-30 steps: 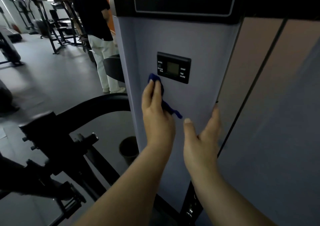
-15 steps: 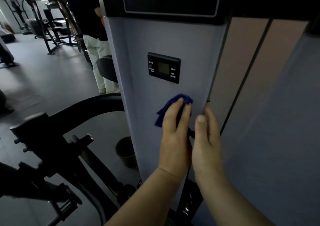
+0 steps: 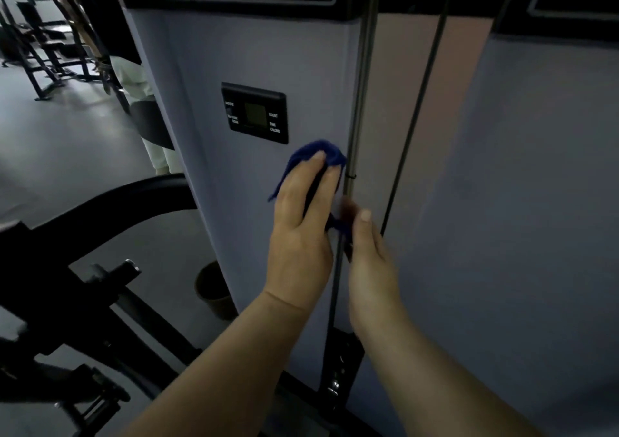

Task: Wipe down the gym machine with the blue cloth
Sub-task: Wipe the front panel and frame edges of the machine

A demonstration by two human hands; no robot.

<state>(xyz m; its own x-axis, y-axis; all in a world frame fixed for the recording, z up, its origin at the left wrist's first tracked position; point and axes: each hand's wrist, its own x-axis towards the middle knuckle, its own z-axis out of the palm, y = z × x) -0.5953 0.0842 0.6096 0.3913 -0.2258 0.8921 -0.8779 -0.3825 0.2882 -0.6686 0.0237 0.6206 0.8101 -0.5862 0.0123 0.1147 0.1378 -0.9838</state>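
Note:
The gym machine's tall grey panel (image 3: 254, 51) fills the middle of the head view, with a small black display (image 3: 254, 113) set in it. My left hand (image 3: 301, 235) presses the blue cloth (image 3: 331, 151) flat against the panel with straight fingers, just below and right of the display, near the panel's right edge. A tail of the cloth hangs between my hands. My right hand (image 3: 371, 262) rests at that edge, thumb pointing up; its fingers are blurred and partly hidden.
A metal rod (image 3: 363, 68) and a thin black cable (image 3: 425, 84) run down beside the panel's right edge. Another grey panel (image 3: 536, 202) stands to the right. A curved black machine arm (image 3: 117, 208) and a small bin (image 3: 211, 289) lie left. A person (image 3: 134, 78) stands behind.
My left hand slid the cloth from the display's left side down and right, then up a little, to the panel's right edge. My right hand stayed by that edge. The camera moved closer.

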